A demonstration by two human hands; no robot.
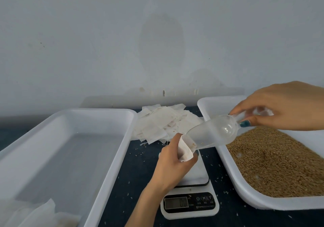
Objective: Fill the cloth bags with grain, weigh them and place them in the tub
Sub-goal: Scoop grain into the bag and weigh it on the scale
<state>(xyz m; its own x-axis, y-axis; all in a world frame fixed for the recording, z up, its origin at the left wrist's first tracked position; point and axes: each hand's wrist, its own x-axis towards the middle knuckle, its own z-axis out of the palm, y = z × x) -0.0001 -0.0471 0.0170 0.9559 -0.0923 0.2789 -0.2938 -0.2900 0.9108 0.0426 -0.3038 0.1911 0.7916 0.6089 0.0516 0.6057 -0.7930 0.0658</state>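
Note:
My left hand (172, 162) grips a small white cloth bag (185, 149) with its mouth open, just above the digital scale (190, 193). My right hand (280, 105) holds the handle of a clear plastic scoop (215, 132), tilted down with its lip inside the bag's mouth. A few grains cling inside the scoop. The white tub of brown grain (273, 162) lies at the right, under my right hand. A large white tub (112, 160) sits at the left with a few filled bags (42, 212) in its near corner. The scale's display reads zero.
A loose pile of empty cloth bags (163, 123) lies at the back between the two tubs. Stray grains dot the dark tabletop (140, 179) around the scale. A pale wall rises directly behind the table.

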